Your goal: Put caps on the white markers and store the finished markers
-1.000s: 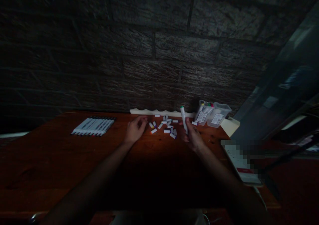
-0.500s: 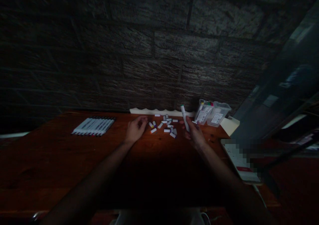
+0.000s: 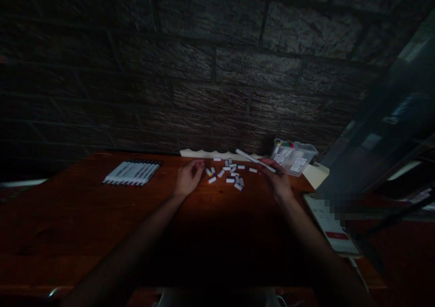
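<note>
My right hand grips a white marker with a greenish end, tilted with its far end up and to the left. It is over the table, just in front of the clear boxes. My left hand rests on the wooden table, fingers loosely curled and thumb apart, with nothing visible in it. Beside its fingertips lie loose white marker caps with coloured ends, several of them scattered between my hands. One cap lies close to my right fingers.
A row of white markers with dark ends lies at the left on the table. Two clear plastic boxes stand at the back right, one holding markers. A phone-like device with a cable lies at the right edge. Behind is a stone wall.
My right hand has moved a little to the right, and its marker has swung from nearly upright to a flatter slant. My left hand stays by the caps. The view has shifted slightly.
</note>
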A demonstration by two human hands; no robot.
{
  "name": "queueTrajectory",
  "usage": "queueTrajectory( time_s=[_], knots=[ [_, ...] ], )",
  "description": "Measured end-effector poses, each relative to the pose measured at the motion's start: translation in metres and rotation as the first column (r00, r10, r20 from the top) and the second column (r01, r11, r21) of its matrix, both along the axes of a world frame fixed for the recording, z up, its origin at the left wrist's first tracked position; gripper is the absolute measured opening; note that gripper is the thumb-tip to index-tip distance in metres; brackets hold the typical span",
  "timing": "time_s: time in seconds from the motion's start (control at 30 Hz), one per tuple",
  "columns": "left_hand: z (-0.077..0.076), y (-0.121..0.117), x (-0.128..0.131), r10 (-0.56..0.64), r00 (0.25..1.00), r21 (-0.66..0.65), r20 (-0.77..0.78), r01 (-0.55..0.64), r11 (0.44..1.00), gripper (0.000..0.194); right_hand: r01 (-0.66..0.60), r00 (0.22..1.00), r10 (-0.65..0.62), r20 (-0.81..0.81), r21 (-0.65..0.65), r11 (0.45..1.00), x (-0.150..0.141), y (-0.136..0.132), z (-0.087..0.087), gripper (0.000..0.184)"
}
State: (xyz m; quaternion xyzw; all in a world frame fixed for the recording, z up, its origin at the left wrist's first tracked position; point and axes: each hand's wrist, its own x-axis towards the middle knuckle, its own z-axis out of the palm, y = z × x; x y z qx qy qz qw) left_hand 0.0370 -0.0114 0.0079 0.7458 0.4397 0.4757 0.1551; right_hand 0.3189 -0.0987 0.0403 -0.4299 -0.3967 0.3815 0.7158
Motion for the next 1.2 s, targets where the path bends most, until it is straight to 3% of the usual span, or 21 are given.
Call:
queueTrajectory(
  time_s=[0.13,0.3,0.57,0.93,1.2],
  knots=[
    [0.001,-0.001,0.001,0.007,1.000,0.005,0.009,-0.007,1.000,0.032,-0.044,0.976,0.053,-0.213,0.046,0.998,0.001,0.002,0.004,0.026],
    [0.000,0.000,0.001,-0.004,1.000,-0.003,0.011,0.004,1.000,0.033,-0.081,0.941,0.102,-0.322,0.077,0.994,0.001,0.003,0.004,0.025],
    [0.001,0.001,0.000,0.011,0.999,0.003,-0.039,-0.011,1.000,0.032,-0.290,0.897,0.300,-0.324,0.080,0.954,-0.012,-0.005,0.009,0.034],
    [-0.003,0.003,-0.001,0.014,0.999,0.006,-0.032,-0.014,1.000,0.032,-0.256,0.936,0.248,-0.249,0.001,0.967,-0.017,-0.005,0.006,0.040],
    [-0.002,0.001,-0.001,0.013,0.999,-0.003,-0.035,-0.013,1.000,0.032,-0.408,0.877,0.360,-0.318,-0.097,0.908,-0.012,-0.009,0.013,0.060]
  ],
)
